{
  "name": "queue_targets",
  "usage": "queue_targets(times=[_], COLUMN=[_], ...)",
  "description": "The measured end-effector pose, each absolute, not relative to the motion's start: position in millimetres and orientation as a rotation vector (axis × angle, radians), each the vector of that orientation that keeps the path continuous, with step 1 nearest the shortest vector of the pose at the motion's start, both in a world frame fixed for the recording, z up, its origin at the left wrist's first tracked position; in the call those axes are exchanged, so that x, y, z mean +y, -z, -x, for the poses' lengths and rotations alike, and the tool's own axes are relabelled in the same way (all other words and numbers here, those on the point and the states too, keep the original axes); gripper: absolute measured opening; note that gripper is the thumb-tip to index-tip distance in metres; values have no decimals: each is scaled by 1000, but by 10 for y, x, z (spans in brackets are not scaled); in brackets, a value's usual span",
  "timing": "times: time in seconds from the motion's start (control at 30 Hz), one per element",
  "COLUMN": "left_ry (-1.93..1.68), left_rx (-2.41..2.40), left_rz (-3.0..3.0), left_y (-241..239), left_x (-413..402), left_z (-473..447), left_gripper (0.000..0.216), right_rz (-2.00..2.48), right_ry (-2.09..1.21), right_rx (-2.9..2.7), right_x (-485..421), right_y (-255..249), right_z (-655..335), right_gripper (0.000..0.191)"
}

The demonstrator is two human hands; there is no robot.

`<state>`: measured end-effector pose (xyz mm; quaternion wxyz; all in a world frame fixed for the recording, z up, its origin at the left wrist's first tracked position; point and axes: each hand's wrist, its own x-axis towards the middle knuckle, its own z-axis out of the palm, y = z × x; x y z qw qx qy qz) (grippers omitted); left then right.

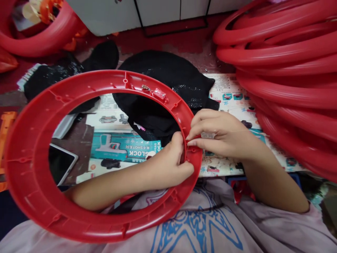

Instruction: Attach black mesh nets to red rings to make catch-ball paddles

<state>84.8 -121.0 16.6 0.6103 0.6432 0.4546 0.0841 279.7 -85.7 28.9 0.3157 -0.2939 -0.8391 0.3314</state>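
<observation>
A large red plastic ring [23, 140] is tilted with its hollow, ribbed side facing me, its lower edge against my shirt. My left forearm passes through its opening, and my left hand [175, 163] is closed on the inner rim at the right. Right beside it, my right hand [216, 131] has thumb and fingers pinched together at the channel of the ring. Anything between those fingertips is too small to make out. In the upper channel sit a small red part [159, 93] and a little cluster of metal bits [145, 88], perhaps screws or springs.
Stacked red rings [284, 70] rise on the right. Black cloth [163, 70] lies behind the ring on printed cardboard [113, 147]. A white-edged tablet or phone [63, 163] shows through the opening. Another red ring [52, 35] is at the upper left, near an orange part [6, 137].
</observation>
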Motion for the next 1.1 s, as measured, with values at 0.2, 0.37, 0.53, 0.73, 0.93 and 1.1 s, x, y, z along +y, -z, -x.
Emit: queue_targets(times=[0.2, 0.37, 0.53, 0.73, 0.93, 1.1], left_ry=[-189, -197, -214, -452, -513, -375], left_rx=[993, 987, 956, 798, 866, 939], left_rz=[-1441, -1410, -1366, -1173, -1112, -1322], left_y=[-175, -194, -207, -227, -179, -169], left_x=[-1213, -1219, -1196, -1151, -1144, -1148], left_z=[-824, -821, -791, -830, -860, -804], left_gripper=[42, 47, 40, 47, 44, 42], right_rz=[969, 952, 911, 884, 891, 843], right_ry=[-788, -877, -904, -843, -874, -847], right_rx=[-2193, -2122, -2095, -2099, -2010, -2032], right_x=[-888, -900, -893, -912, -887, -867], right_y=[-284, -241, -218, -226, -217, -248], right_z=[-2803, -2784, -2767, -2746, -2757, -2769], right_gripper=[9, 11, 12, 8, 6, 9])
